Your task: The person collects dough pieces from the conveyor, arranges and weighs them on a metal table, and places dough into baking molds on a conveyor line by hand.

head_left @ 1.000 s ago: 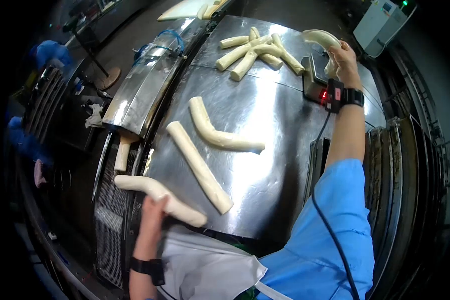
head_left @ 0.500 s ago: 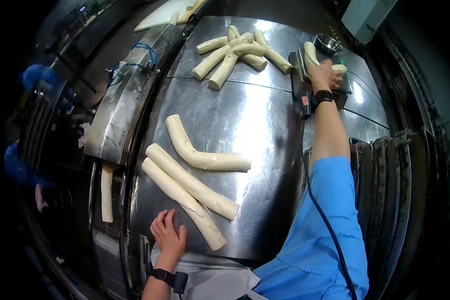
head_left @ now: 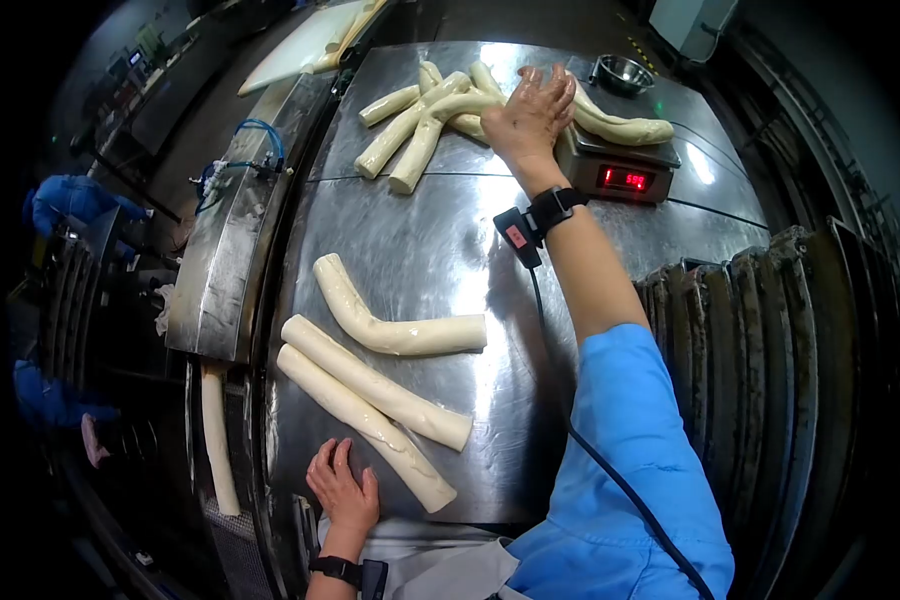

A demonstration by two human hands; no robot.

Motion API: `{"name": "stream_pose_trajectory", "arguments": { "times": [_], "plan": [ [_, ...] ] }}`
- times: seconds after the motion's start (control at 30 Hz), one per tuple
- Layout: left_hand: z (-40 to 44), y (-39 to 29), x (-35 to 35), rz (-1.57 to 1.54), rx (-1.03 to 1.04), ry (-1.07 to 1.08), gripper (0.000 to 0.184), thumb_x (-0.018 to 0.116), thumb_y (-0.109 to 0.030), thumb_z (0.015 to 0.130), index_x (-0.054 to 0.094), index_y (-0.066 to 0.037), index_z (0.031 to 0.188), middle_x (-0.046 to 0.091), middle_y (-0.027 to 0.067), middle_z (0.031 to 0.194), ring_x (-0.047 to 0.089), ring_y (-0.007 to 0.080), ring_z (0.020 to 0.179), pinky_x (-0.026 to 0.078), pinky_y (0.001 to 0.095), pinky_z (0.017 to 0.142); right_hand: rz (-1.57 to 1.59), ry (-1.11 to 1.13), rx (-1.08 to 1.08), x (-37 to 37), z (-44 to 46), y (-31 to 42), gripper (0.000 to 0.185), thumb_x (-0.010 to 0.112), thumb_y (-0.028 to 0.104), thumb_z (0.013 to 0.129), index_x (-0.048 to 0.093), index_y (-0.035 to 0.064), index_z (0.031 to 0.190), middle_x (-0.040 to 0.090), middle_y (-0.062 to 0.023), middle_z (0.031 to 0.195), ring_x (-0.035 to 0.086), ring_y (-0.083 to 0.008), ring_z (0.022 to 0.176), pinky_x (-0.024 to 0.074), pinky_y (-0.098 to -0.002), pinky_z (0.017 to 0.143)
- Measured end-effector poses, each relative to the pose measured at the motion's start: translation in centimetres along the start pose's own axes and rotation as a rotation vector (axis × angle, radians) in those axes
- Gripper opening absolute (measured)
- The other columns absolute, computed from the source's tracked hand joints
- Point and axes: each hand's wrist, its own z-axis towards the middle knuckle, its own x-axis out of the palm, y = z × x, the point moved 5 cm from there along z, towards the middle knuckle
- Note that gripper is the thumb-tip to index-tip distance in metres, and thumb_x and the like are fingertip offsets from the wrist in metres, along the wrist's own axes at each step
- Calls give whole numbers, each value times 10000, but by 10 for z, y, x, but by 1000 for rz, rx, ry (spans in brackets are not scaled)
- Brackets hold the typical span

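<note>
My right hand is palm down with fingers spread, between a heap of pale dough logs and a weighing scale, holding nothing I can see. It hides part of the heap's right side. On the scale lies a curved dough log, apart from my fingers; red digits glow on the display. My left hand rests open at the table's near edge, beside a straight dough log. Alongside that lies a second straight log, with a bent log beyond them.
A metal bowl stands behind the scale on the steel table. Left of it runs a conveyor with a metal housing, and a dough strip emerges below. Metal racks stand at the right. A blue-clothed person is far left.
My right hand has let go of the curved dough log on the scale and moved left to the heap. The dough strip reaches further out of the conveyor housing. My left hand stays put.
</note>
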Motion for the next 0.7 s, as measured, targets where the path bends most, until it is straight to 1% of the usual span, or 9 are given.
{"name": "stream_pose_trajectory", "arguments": {
  "times": [0.2,0.3,0.33,0.4,0.47,0.53,0.6,0.67,0.7],
  "plan": [
    [0,-1,0,16,3,-10,537,592,-236,773,476,-68,1270,415,166,1296,369,365,1187,261,503,1021,-21,89,57,3,3,-17,610,615,256,677,448,9,1210,249,-252,1393,154,-435,1333,147,-580,1071],
    [0,0,0,6,-10,-6,535,595,-240,771,481,-66,1264,415,167,1295,370,367,1185,260,505,1022,-232,86,122,16,11,-57,658,607,264,701,426,0,1277,247,-238,1411,133,-412,1355,156,-567,1074],
    [-1,0,-1,7,-13,-11,535,595,-240,771,481,-66,1264,415,167,1295,370,367,1185,260,505,1022,-236,184,147,6,14,-62,662,612,254,719,417,10,1304,248,-228,1424,141,-402,1363,172,-586,1069],
    [-1,2,0,-9,-16,-2,539,602,-242,766,480,-66,1261,419,164,1285,373,367,1179,260,506,1021,-310,227,158,-7,17,-75,649,638,243,722,428,36,1300,302,-216,1408,201,-407,1349,242,-606,1043],
    [-1,2,-2,-15,-41,7,539,606,-242,764,482,-72,1259,421,162,1281,374,366,1176,262,505,1020,-484,322,202,-15,18,-92,658,676,243,712,432,79,1301,362,-165,1388,267,-394,1328,316,-625,994],
    [-1,2,-4,-33,-73,9,538,611,-242,762,483,-77,1258,423,160,1277,376,364,1173,264,503,1019,-443,504,245,-14,15,-117,627,688,265,711,477,100,1278,418,-116,1370,324,-377,1307,356,-630,965],
    [-1,2,-3,-34,-64,12,536,617,-247,761,484,-90,1256,425,154,1274,376,364,1173,272,498,1013,-537,562,153,-22,24,-102,560,682,304,711,568,87,1215,509,-107,1324,380,-365,1279,385,-572,976],
    [0,7,-2,-34,-66,-16,537,620,-256,763,486,-97,1259,427,146,1279,378,360,1176,276,497,1010,-415,692,327,-18,34,-95,511,682,340,692,646,57,1116,586,-167,1236,452,-394,1212,417,-470,978],
    [-3,5,-1,-25,-48,-13,538,623,-265,766,488,-105,1262,430,138,1284,380,355,1178,280,495,1007,-264,564,348,-12,38,-97,515,695,372,659,681,19,1034,645,-198,1100,525,-372,1136,441,-446,944]
  ]
}}
